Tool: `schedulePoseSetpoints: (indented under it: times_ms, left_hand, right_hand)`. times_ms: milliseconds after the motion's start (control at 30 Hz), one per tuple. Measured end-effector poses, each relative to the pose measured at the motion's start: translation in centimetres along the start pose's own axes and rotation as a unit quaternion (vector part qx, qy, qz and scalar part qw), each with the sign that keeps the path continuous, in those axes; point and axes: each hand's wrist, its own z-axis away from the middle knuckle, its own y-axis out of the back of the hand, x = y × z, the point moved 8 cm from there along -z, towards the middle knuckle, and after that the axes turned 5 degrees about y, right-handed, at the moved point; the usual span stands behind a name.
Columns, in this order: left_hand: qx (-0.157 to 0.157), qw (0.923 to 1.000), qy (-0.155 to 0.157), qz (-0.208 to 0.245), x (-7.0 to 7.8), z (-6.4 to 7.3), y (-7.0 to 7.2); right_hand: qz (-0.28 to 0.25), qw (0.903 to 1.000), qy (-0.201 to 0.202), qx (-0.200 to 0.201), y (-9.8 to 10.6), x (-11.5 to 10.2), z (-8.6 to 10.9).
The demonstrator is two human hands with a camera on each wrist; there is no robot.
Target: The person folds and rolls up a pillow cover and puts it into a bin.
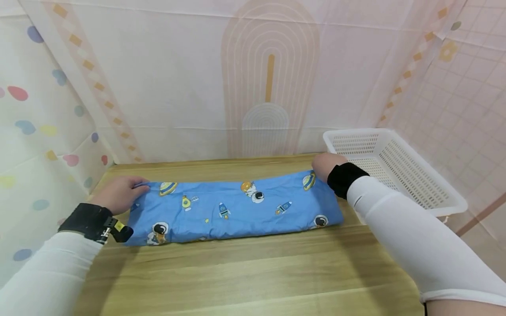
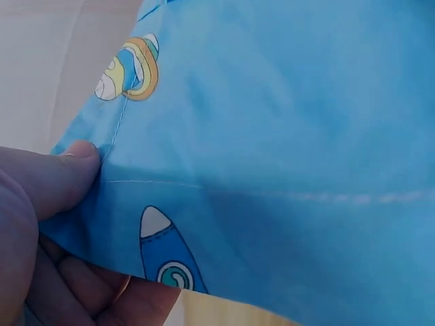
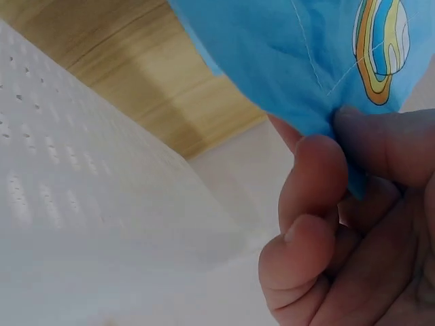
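A blue cloth (image 1: 233, 210) printed with astronauts, rockets and ringed planets stretches in a long folded strip over the wooden table. At its far left corner my left hand (image 1: 123, 193) pinches the edge, thumb (image 2: 71, 173) on top and fingers beneath the fabric. White stitching runs near that edge in the left wrist view. My right hand (image 1: 326, 166) grips the far right corner; the right wrist view shows the cloth's tip (image 3: 350, 159) caught between thumb and curled fingers. What lies under the strip is hidden.
A white perforated plastic basket (image 1: 424, 173) stands at the right, close beside my right hand and forearm. The wooden table (image 1: 237, 276) extends in front of the cloth. Patterned sheets (image 1: 178, 87) hang behind and at both sides.
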Motion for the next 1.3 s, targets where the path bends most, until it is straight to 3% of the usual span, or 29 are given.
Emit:
schedulePoseSetpoints:
  times_ms: [267, 667, 933, 1300]
  left_hand:
    - [-0.012, 0.9993, 0.029, 0.021, -0.7, -1.0, -1.5]
    - [-0.033, 0.9973, 0.057, 0.032, -1.2, -1.5, -2.9]
    - [-0.013, 0.9968, 0.072, 0.033, -1.7, -1.2, -2.7]
    - [-0.019, 0.9944, 0.101, 0.026, -0.5, -0.2, -2.2]
  right_hand:
    - [0.002, 0.9998, -0.019, -0.009, -1.0, 0.0, -0.4]
    - [-0.003, 0.9996, -0.028, -0.008, -2.7, -0.4, -1.9]
    - [-0.01, 0.9993, -0.036, -0.004, -2.4, -0.2, -1.7]
    - [-0.051, 0.9963, -0.069, -0.008, -4.5, 1.4, -3.3]
